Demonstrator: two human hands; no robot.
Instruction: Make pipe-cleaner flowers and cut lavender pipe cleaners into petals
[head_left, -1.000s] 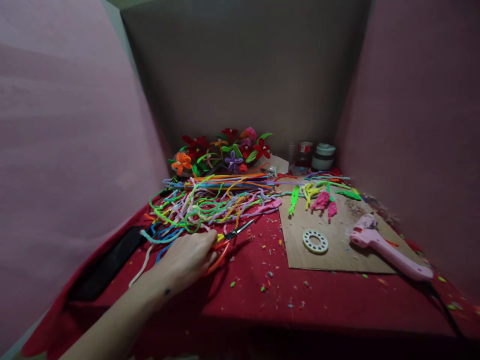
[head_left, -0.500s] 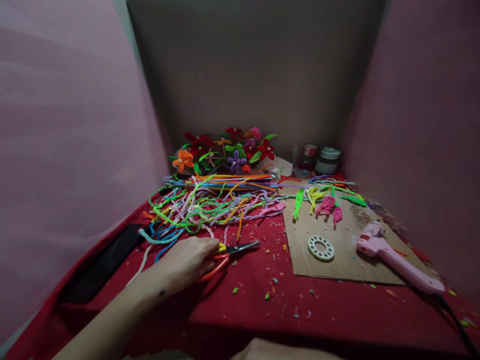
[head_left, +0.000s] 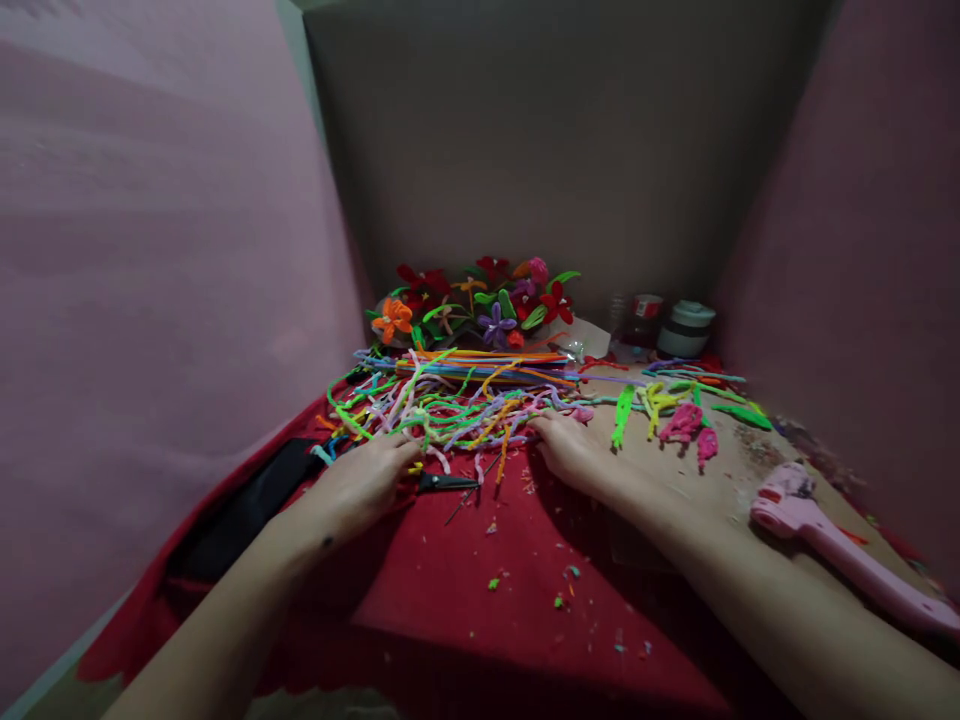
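Note:
My left hand (head_left: 375,475) is closed at the left front of a tangled pile of colourful pipe cleaners (head_left: 465,425). From beneath its fingers come the dark blades of the scissors (head_left: 448,483) and a bit of yellow handle; the rest of the handles is covered. At the pile's right edge, the bent fingers of my right hand (head_left: 566,450) touch the pipe cleaners, close to a pink twisted piece (head_left: 583,414). What those fingers pinch, if anything, is hidden. An orange pipe cleaner (head_left: 503,455) hangs forward between the hands.
Behind the pile lie a bundle of straight pipe cleaners (head_left: 487,368) and pipe-cleaner flowers (head_left: 495,325). On the right, a cardboard sheet (head_left: 727,480) bears green, yellow and pink pieces and a pink glue gun (head_left: 832,535). A black flat object (head_left: 240,510) lies left; scraps dot the red cloth (head_left: 517,600).
My right hand has come up from the bottom edge to the pile. My left hand and the scissors have shifted left against the table. The right arm now hides the white ring. The view has shifted.

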